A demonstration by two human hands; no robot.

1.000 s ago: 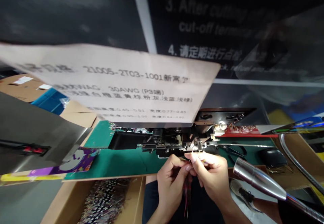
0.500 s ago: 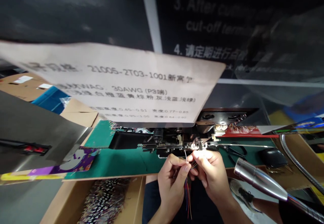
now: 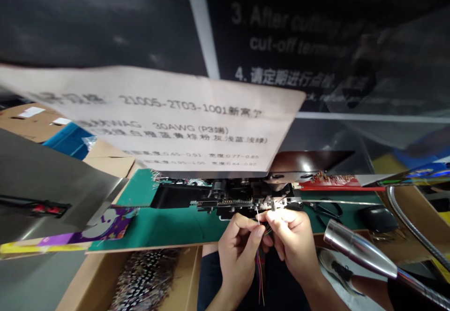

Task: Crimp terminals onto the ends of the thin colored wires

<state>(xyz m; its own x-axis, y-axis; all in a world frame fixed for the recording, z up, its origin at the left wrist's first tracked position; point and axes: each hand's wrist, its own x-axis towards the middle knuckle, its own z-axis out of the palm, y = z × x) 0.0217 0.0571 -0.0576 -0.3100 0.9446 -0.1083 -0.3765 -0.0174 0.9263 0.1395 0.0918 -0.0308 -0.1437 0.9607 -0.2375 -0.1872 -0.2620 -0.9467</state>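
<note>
Both hands are close together at the front of a dark crimping machine (image 3: 242, 198). My left hand (image 3: 242, 250) pinches thin wires (image 3: 260, 273) between thumb and forefinger; coloured strands hang down below it. One white wire end rises from the pinch toward the machine's metal parts. Just to the right, my right hand (image 3: 291, 236) is closed on wires too, its fingertips beside the lit working area. A metal terminal strip (image 3: 344, 202) runs into the machine from the right.
A paper label (image 3: 176, 118) hangs on the dark machine housing above. A metal lamp head (image 3: 358, 247) stands right of the hands. Black scissors (image 3: 328, 208) lie on the green mat (image 3: 168, 229). Below left, a cardboard box (image 3: 188, 278) holds many wires.
A metal part of the machine above the right hand has moved, and the bright fittings there no longer show. My hands have barely moved. The view has shifted slightly.
</note>
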